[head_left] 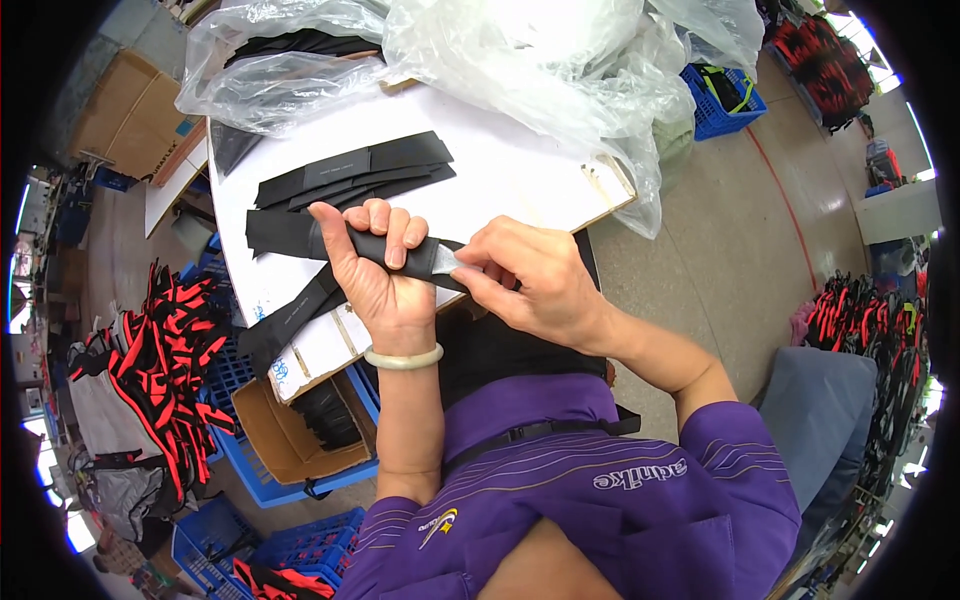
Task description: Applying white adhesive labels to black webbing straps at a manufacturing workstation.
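My left hand (375, 265) fingers wrap the black fabric strip (400, 252) above the white worktop (520, 170); right hand (530, 280) fingers pinch its end. Looks light, floppy, grippy; best held near the ends. More strips (350, 175) lie behind.

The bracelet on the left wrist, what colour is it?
Pale, creamy white bracelet, seen in the head view.
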A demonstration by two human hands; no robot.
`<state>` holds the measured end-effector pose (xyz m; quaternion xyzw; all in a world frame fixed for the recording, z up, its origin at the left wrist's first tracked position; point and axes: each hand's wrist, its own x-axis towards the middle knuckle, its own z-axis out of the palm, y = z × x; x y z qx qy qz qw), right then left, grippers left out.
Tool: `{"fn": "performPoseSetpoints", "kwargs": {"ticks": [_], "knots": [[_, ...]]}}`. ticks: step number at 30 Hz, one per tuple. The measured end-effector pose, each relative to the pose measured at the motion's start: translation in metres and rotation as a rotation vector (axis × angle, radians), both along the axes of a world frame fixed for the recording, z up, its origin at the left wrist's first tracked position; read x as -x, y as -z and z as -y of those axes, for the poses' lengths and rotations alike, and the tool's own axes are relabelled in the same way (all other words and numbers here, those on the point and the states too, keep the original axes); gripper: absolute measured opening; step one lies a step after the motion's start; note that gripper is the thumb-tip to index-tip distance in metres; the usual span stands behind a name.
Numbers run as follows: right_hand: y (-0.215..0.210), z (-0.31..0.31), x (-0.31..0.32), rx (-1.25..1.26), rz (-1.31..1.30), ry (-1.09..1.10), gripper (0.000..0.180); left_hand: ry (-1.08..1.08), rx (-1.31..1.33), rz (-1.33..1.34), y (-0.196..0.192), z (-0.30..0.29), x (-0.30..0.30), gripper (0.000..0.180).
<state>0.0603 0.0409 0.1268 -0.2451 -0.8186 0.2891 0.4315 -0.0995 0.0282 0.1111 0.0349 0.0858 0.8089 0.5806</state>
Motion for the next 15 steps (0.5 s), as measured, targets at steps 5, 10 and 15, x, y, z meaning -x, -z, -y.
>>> {"fn": "performPoseSetpoints", "kwargs": {"ticks": [5, 10, 15], "knots": [[0.009, -0.006, 0.009, -0.156, -0.066, 0.014, 0.016, 0.074, 0.049, 0.033, 0.003, 0.001, -0.005, 0.045], [0.006, -0.002, 0.001, -0.075, -0.08, 0.007, 0.017, 0.076, 0.096, 0.122, 0.002, 0.0, 0.005, 0.045], [0.016, -0.004, 0.007, -0.157, -0.11, 0.019, 0.016, 0.131, 0.116, 0.229, 0.004, -0.002, -0.002, 0.044]]}}
